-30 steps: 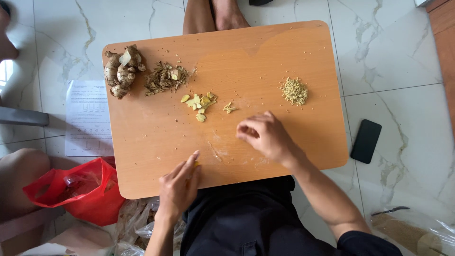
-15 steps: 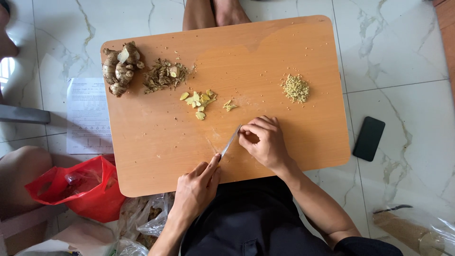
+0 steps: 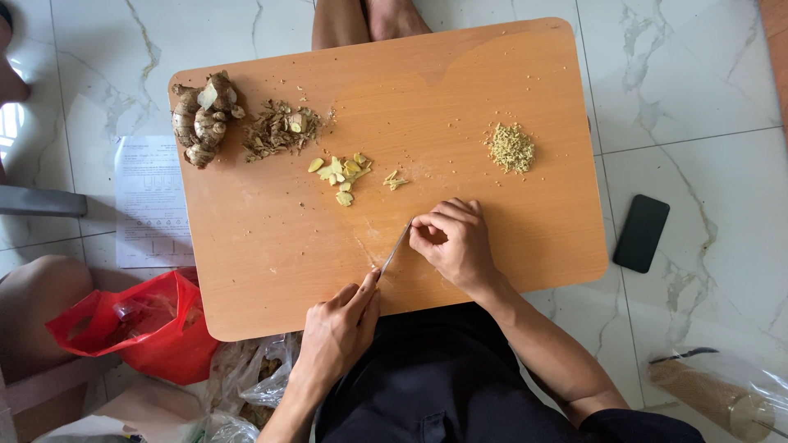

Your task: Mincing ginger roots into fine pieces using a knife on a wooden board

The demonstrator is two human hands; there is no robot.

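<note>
A small knife (image 3: 396, 248) lies with its blade across the near part of the wooden board (image 3: 263, 246). My left hand (image 3: 341, 324) grips its handle at the board's near edge. My right hand (image 3: 451, 240) is curled with its fingertips at the blade's tip; whether it pinches a small piece there I cannot tell. Farther up the board lie sliced ginger pieces (image 3: 341, 172), a few slivers (image 3: 395, 180), and a small heap of minced ginger (image 3: 510, 148). A whole ginger root (image 3: 201, 117) and a pile of peelings (image 3: 279, 129) sit at the far left.
The board rests over my lap on a white marble floor. A black phone (image 3: 641, 233) lies right of it. A printed paper sheet (image 3: 150, 201) and a red plastic bag (image 3: 139, 324) are on the left. Another person's legs (image 3: 361, 18) show at the far edge.
My left hand took up the knife and shifted right, bringing the blade to my right hand's fingertips. My right hand stayed near the board's near middle.
</note>
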